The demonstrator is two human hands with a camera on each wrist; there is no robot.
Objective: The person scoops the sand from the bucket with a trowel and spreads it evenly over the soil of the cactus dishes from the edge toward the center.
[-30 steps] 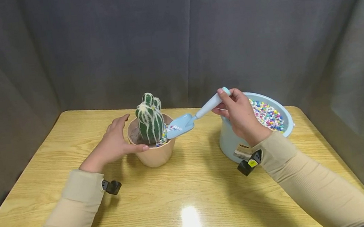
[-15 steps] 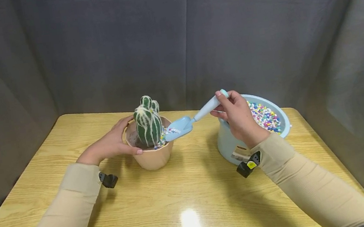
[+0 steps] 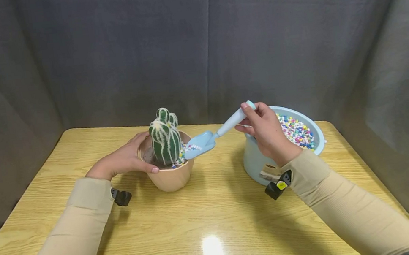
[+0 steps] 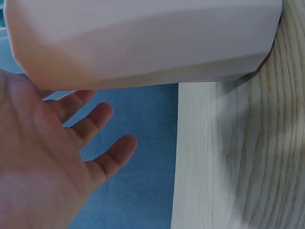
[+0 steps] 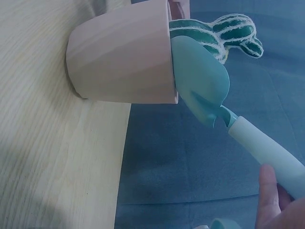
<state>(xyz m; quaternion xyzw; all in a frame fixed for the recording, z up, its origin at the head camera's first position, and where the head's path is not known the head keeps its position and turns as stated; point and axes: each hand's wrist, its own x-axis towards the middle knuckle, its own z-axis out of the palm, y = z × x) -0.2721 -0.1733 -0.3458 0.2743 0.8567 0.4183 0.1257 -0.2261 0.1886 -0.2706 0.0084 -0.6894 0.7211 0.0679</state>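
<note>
A green cactus (image 3: 166, 142) with white fuzzy ribs stands in a peach flowerpot (image 3: 172, 180). My left hand (image 3: 124, 158) holds the pot's left side, thumb on the front rim and fingers behind; in the left wrist view several fingers (image 4: 116, 155) reach out past the pot. With my right hand (image 3: 266, 130) I pinch the handle of a light blue trowel (image 3: 200, 143), its blade tilted down over the pot's right rim. Small white and coloured pebbles (image 3: 193, 147) lie on the blade. More coloured pebbles (image 3: 179, 161) lie in the pot beside the cactus, over grey-brown fill.
A light blue bucket (image 3: 253, 164) full of colourful pebbles (image 3: 297, 131) stands right of the pot, partly behind my right hand. Both stand on a wooden table (image 3: 164, 234). Dark grey curtains (image 3: 134, 55) close off the back and sides.
My left hand has drawn in closer around the pot's rim. The trowel blade has moved slightly left over the pot. The whole view has shifted a little.
</note>
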